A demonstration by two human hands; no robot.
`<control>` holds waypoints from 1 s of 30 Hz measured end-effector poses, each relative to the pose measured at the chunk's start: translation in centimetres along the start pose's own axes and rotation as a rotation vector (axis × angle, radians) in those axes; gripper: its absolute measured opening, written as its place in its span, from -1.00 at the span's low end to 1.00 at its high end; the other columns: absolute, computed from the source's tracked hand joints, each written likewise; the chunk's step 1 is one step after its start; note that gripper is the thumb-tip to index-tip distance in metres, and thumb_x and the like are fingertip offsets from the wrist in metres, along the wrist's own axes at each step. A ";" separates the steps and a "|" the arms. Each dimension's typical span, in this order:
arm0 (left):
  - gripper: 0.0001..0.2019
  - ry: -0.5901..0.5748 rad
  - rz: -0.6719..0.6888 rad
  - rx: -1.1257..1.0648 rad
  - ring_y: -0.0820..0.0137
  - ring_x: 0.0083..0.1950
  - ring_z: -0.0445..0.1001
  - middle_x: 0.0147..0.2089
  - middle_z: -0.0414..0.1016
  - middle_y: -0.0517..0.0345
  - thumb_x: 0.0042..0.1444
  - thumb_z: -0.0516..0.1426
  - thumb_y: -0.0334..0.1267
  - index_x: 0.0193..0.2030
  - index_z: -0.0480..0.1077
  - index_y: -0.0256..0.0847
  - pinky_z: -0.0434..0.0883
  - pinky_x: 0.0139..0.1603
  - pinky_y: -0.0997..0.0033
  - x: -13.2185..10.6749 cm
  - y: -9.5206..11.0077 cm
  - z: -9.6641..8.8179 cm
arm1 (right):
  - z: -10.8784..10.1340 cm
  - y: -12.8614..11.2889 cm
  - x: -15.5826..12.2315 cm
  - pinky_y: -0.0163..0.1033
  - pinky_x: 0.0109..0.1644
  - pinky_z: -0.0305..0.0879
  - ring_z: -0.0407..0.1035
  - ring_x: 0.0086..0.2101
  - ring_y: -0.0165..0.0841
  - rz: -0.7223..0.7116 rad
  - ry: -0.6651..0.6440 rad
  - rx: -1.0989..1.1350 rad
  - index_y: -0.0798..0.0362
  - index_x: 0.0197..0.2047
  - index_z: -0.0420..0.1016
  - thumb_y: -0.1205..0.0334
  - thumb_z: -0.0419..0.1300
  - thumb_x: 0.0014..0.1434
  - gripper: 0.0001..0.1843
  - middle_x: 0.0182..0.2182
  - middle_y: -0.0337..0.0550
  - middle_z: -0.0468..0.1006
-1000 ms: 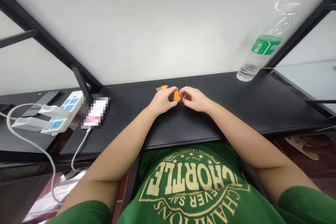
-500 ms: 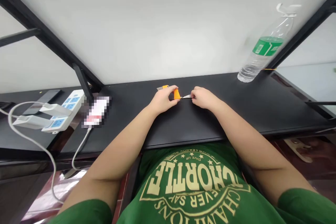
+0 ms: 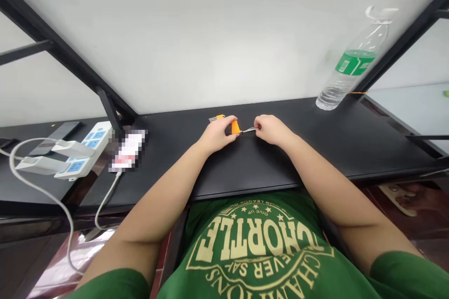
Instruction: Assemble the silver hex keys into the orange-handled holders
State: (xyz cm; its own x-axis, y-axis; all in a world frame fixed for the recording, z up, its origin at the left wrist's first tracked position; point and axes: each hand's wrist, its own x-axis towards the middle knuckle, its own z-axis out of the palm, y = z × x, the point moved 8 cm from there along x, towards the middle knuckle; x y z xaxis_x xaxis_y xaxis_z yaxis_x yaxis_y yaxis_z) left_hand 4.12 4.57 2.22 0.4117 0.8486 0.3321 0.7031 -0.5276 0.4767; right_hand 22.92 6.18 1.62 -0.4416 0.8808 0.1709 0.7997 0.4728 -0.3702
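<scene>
My left hand [image 3: 216, 134] is closed around a small orange holder [image 3: 235, 126] on the black desk [image 3: 315, 149]. My right hand [image 3: 271, 130] pinches a thin metal piece [image 3: 249, 129] that sticks out of the orange holder to the right. Just behind my left hand lies a second small orange piece with metal prongs [image 3: 216, 117]. Both hands rest near the middle of the desk, close to the back wall.
A clear water bottle with a green label [image 3: 352, 63] stands at the back right. At the left are a phone [image 3: 126, 149] on a cable and a white power strip [image 3: 82, 149] with plugged adapters. Black frame bars rise at both sides.
My right hand moved a little to the right and drew the thin metal piece out from the orange holder. The left hand stayed in place.
</scene>
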 end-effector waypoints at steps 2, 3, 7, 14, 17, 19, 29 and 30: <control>-0.52 0.012 0.006 0.012 0.17 0.16 0.62 0.20 0.64 0.07 0.17 0.30 -0.18 0.24 0.48 -0.11 0.51 0.27 0.17 0.0 -0.1 -0.1 | -0.8 -0.3 0.0 -0.21 -0.16 0.27 0.41 -0.29 -0.29 -0.067 0.077 0.127 0.03 -0.29 0.48 0.46 0.19 0.21 -0.87 -0.27 -0.12 0.57; -0.52 0.018 0.008 0.016 0.17 0.18 0.61 0.21 0.64 0.06 0.17 0.31 -0.18 0.24 0.48 -0.11 0.50 0.28 0.18 0.0 -0.2 -0.1 | -1.1 -0.5 0.0 -0.21 -0.16 0.29 0.41 -0.31 -0.30 -0.097 0.108 0.185 0.03 -0.28 0.49 0.44 0.19 0.22 -0.87 -0.27 -0.13 0.56; -0.51 0.024 -0.006 0.043 0.15 0.18 0.61 0.21 0.64 0.05 0.17 0.33 -0.17 0.25 0.49 -0.10 0.51 0.27 0.18 0.0 -0.4 -0.1 | -1.8 -1.2 -0.2 -0.20 -0.16 0.30 0.40 -0.34 -0.31 -0.182 0.171 0.290 0.02 -0.29 0.50 0.41 0.19 0.23 -0.89 -0.29 -0.15 0.54; -0.51 0.044 -0.025 0.032 0.19 0.11 0.64 0.17 0.66 0.05 0.16 0.34 -0.19 0.24 0.50 -0.12 0.53 0.22 0.21 0.0 -0.7 -0.4 | -2.4 -0.9 -0.5 -0.18 -0.18 0.31 0.39 -0.35 -0.31 -0.231 0.224 0.322 0.02 -0.30 0.50 0.41 0.19 0.22 -0.88 -0.30 -0.14 0.54; -0.51 0.047 -0.024 0.031 0.18 0.11 0.64 0.18 0.66 0.05 0.15 0.34 -0.18 0.24 0.50 -0.12 0.53 0.22 0.20 0.1 -0.8 -0.4 | -2.4 -0.9 -0.5 -0.18 -0.19 0.32 0.39 -0.35 -0.31 -0.273 0.236 0.317 0.01 -0.30 0.51 0.42 0.19 0.23 -0.87 -0.30 -0.15 0.53; -0.51 0.044 -0.028 0.026 0.18 0.11 0.64 0.17 0.66 0.06 0.15 0.34 -0.18 0.24 0.51 -0.11 0.53 0.23 0.19 0.0 -0.7 -0.4 | -2.3 -1.2 -0.6 -0.18 -0.19 0.32 0.39 -0.34 -0.30 -0.310 0.235 0.299 0.01 -0.29 0.51 0.42 0.19 0.24 -0.86 -0.29 -0.14 0.53; -0.51 0.019 0.005 0.006 0.17 0.18 0.61 0.20 0.65 0.08 0.13 0.32 -0.14 0.21 0.51 -0.11 0.48 0.30 0.19 -0.1 -0.3 -0.1 | -1.4 -3.2 -1.1 -0.17 -0.17 0.34 0.37 -0.31 -0.30 -0.416 0.185 0.354 0.00 -0.17 0.46 0.45 0.13 0.20 -0.81 -0.22 -0.11 0.50; -0.51 0.011 0.003 0.013 0.16 0.18 0.60 0.20 0.65 0.08 0.13 0.32 -0.13 0.21 0.51 -0.10 0.48 0.30 0.18 -0.1 -0.3 -0.1 | -1.2 -3.2 -1.1 -0.16 -0.16 0.35 0.37 -0.31 -0.30 -0.408 0.170 0.371 0.00 -0.17 0.45 0.45 0.13 0.19 -0.80 -0.22 -0.12 0.50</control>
State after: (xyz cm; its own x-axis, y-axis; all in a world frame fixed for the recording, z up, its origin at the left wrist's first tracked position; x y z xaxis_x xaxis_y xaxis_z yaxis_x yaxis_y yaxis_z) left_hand 3.88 4.65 2.12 0.4077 0.8464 0.3426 0.7091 -0.5298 0.4653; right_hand 21.29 3.75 3.74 -0.5878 0.6359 0.5001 0.3686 0.7608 -0.5342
